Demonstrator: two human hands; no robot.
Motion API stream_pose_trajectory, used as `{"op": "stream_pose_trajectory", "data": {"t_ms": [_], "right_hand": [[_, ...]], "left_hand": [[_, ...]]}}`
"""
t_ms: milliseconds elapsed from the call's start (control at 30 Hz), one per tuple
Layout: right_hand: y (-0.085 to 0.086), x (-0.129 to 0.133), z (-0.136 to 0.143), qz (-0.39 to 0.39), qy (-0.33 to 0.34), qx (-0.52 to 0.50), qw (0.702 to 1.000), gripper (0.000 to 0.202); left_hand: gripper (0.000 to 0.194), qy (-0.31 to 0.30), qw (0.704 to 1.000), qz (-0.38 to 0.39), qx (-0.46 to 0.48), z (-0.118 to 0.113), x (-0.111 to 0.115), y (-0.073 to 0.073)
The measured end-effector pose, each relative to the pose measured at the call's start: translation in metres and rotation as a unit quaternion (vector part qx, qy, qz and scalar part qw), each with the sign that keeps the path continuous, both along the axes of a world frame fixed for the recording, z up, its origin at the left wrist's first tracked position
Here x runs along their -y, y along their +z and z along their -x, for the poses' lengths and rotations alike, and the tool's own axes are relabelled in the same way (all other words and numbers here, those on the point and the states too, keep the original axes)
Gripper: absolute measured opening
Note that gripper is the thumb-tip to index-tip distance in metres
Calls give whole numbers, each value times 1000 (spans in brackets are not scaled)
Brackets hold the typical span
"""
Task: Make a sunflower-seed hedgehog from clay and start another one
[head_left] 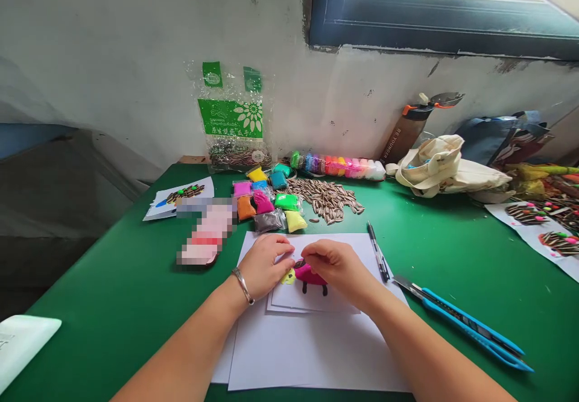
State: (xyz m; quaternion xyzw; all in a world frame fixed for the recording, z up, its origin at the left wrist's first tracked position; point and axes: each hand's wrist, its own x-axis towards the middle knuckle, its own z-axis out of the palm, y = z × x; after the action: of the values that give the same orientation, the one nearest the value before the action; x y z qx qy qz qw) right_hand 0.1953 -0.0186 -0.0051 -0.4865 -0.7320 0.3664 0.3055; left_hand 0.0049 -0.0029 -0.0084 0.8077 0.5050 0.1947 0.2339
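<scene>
My left hand (265, 264) and my right hand (337, 264) meet over a small white sheet (312, 299) on the green table (113, 281). Between the fingertips lies a pink clay shape (311, 276) with dark legs, stuck on the paper, and a yellow clay bit (287, 278) beside it. Both hands pinch at the top of the pink shape, where something small and dark sits; what the fingertips hold is too small to tell. A silver bracelet (243, 285) circles my left wrist.
Behind the paper are small bags of coloured clay (266, 200), a heap of sunflower seeds (326, 197), a seed bag (233, 122) against the wall and a row of clay packs (337, 166). A pen (378, 251) and blue scissors (470, 323) lie to the right. Finished seed pictures (545, 227) rest far right.
</scene>
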Motion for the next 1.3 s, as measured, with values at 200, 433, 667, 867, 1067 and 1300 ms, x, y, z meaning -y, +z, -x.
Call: {"op": "stream_pose_trajectory", "data": {"t_ms": [200, 433, 667, 867, 1067, 1300], "right_hand": [[7, 0, 8, -24, 28, 103, 994, 22], [3, 1, 12, -32, 43, 142, 988, 24], [3, 1, 12, -27, 39, 174, 984, 25], [2, 1, 12, -31, 36, 190, 981, 24], [2, 3, 12, -38, 27, 203, 978, 25], [1, 2, 12, -51, 25, 213, 975, 24]], "left_hand": [[21, -7, 1000, 7, -3, 0, -1, 1], [21, -11, 1000, 6, -2, 1, -1, -1], [19, -12, 1000, 4, -2, 1, 0, 1], [20, -14, 1000, -4, 1, -1, 0, -1], [21, -15, 1000, -11, -3, 1, 1, -1], [21, -18, 1000, -9, -1, 0, 3, 1]]}}
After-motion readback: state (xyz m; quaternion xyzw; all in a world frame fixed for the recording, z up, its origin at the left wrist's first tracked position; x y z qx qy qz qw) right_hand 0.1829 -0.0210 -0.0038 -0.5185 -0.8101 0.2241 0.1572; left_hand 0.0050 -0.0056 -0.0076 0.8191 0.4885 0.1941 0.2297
